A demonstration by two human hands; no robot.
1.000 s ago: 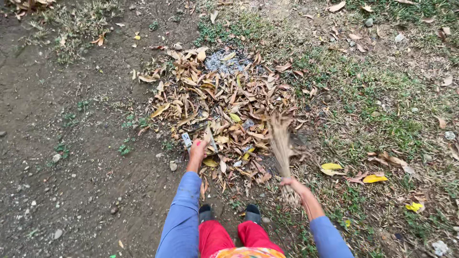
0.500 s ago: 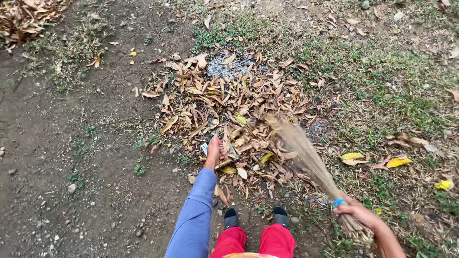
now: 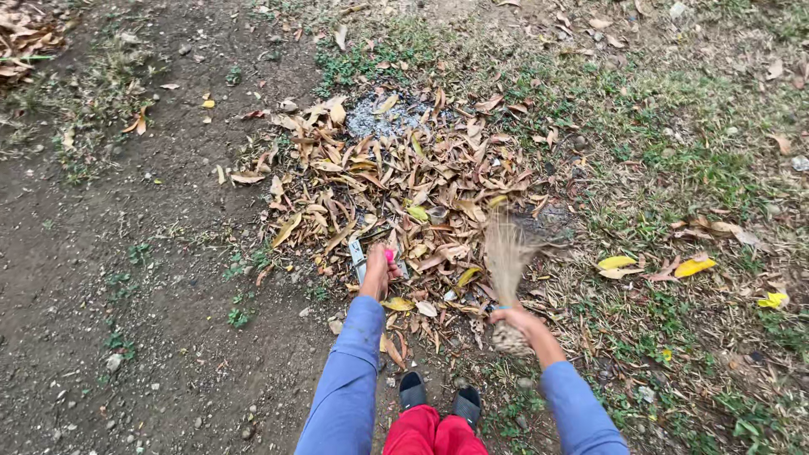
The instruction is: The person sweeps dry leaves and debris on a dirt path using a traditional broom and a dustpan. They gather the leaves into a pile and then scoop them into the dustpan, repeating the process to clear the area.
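Ground: on bare dirt beside patchy grass (image 3: 674,168); dry leaf pile (image 3: 396,185) heaped ahead of the feet, over grey ash
Broom: stick broom (image 3: 508,253), bristles resting on the pile's right edge
Right hand (image 3: 514,320): fingers wrapped tight around the broom's bound end
Left hand (image 3: 377,268): fingers curled around a pink-handled flat scoop (image 3: 358,255) at the pile's near edge
Step, judged: gathering leaves; next calls for sweeping toward the scoop

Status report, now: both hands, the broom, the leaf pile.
Left hand grips pink-handled tool at pile edge. Right hand grips broom, bristles on leaf pile. Nothing blocking.
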